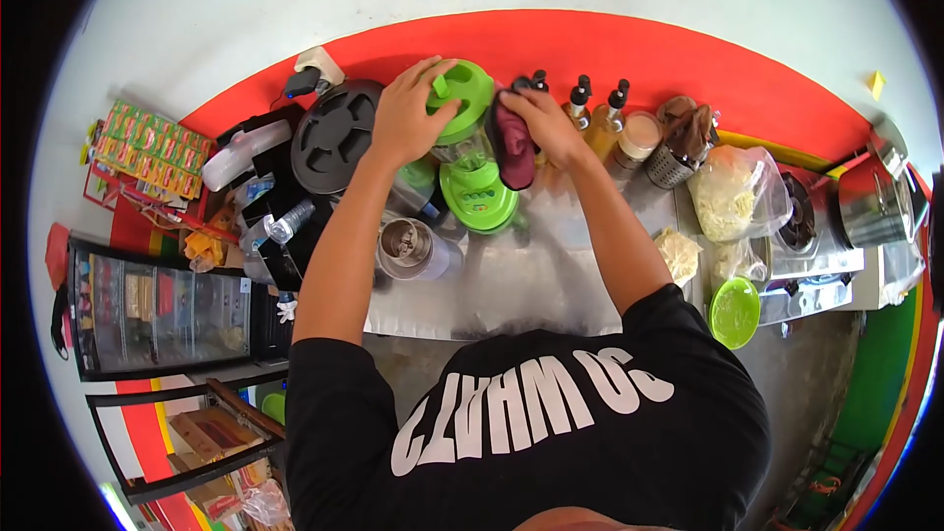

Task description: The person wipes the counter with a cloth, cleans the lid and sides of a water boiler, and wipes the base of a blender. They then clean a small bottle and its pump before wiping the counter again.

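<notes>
A green blender (478, 199) stands upright at the back of the metal counter, with a green lid (470, 88) on its clear jar. My left hand (408, 110) rests on the left side of the lid, its fingers and thumb spread around the edge. On the jar's right side, my right hand (541, 120) grips a dark red cloth (513, 146), which hangs against the jar. Part of the jar is hidden by the cloth and the hands.
An open metal container (406, 246) stands left of the blender base, below a round black lid (336, 136). Bottles (604, 128) stand along the red wall. Farther right are a plastic bag (736, 199), a green plate (734, 313) and a steel pot (875, 205).
</notes>
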`<action>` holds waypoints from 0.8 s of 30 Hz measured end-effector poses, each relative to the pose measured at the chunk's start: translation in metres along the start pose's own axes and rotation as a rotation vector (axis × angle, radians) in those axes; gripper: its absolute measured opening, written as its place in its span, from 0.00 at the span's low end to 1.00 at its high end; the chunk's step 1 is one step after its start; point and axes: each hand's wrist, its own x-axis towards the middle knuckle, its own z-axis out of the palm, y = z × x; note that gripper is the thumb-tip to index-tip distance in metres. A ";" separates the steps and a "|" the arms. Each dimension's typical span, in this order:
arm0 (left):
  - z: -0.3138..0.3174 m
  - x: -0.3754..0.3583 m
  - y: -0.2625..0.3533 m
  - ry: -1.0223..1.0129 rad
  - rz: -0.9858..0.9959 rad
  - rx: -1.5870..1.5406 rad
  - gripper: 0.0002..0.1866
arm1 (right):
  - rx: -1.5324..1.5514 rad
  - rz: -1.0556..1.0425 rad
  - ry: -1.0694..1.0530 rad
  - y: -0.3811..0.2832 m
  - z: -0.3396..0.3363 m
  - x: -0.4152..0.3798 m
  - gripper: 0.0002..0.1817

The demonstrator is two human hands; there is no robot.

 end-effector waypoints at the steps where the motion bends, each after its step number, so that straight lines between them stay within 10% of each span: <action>1: 0.000 0.000 0.001 0.009 -0.007 0.003 0.32 | 0.029 0.049 -0.071 0.014 -0.002 0.001 0.24; 10: -0.001 -0.005 0.006 0.009 -0.031 0.027 0.31 | -0.080 -0.012 -0.458 0.055 -0.025 0.023 0.13; 15: 0.000 -0.005 -0.002 0.000 -0.080 0.047 0.31 | -0.927 0.009 -0.057 -0.027 0.031 0.008 0.16; 24: 0.001 -0.002 0.007 -0.020 -0.071 0.044 0.32 | -0.789 -0.326 0.271 0.045 0.037 0.003 0.14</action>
